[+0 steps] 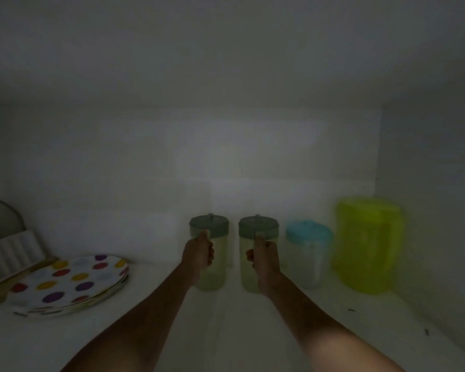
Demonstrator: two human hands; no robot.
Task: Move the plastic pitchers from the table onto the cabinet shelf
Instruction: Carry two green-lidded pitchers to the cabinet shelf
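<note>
I look into a dim white cabinet. Two pale plastic pitchers with grey-green lids stand upright side by side near the back of the shelf (172,331). My left hand (198,255) is closed around the handle of the left pitcher (215,264). My right hand (265,256) grips the handle of the right pitcher (249,267). Both bases look level with the shelf; whether they rest on it is unclear. To their right stand a clear pitcher with a blue lid (308,253) and a larger yellow-green pitcher (367,245) in the corner.
A stack of polka-dot plates (70,284) lies at the left of the shelf. Behind it a white ridged tray (11,251) leans, with a round grey object (0,216) at the far left. The cabinet's right wall (427,210) is close to the yellow-green pitcher.
</note>
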